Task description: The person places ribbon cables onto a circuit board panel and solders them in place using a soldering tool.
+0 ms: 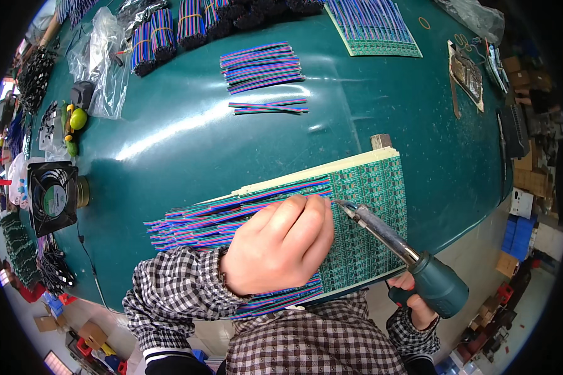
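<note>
A green circuit-board panel (372, 212) lies tilted at the near middle of the table, its small boards in rows. Bundled striped flat wires (200, 222) in blue, red, black and green run leftward off its left half. My left hand (278, 247) rests over these wires, fingers pinched together at a wire end near the board pads; its fingertips partly hide that wire. In my right hand (422, 311) is a soldering iron (441, 284) with a green handle. Its metal barrel slants up and left, and the tip sits right beside my left fingertips.
Loose wires (263, 69) lie beyond the panel, with banded wire bundles (162, 34) at the back. Another wired panel (375, 28) is at the far edge. A black fan (53, 197) stands left, near a plastic bag (103, 69). A metal block (380, 141) touches the panel's far corner.
</note>
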The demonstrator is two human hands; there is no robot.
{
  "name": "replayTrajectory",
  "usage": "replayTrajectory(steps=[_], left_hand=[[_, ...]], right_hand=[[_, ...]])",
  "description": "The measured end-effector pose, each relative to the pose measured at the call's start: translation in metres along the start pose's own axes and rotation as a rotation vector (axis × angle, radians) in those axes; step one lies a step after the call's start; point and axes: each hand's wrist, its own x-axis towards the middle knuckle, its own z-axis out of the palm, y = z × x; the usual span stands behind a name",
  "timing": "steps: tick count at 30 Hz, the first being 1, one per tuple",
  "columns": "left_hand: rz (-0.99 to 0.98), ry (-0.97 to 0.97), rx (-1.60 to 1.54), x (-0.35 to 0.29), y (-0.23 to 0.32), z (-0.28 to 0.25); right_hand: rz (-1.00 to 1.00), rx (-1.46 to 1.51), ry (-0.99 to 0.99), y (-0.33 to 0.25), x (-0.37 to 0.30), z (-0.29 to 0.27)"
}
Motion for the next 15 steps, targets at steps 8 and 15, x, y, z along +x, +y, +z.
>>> replayTrajectory(steps=[8, 15], left_hand=[[0.012, -0.008, 0.022, -0.001, 0.000, 0.000], [0.025, -0.029, 0.040, -0.001, 0.000, -0.001]], right_hand=[[-0.056, -0.080, 0.024, 0.003, -0.005, -0.005], [-0.069, -0.119, -0.056, 0.004, -0.004, -0.010]])
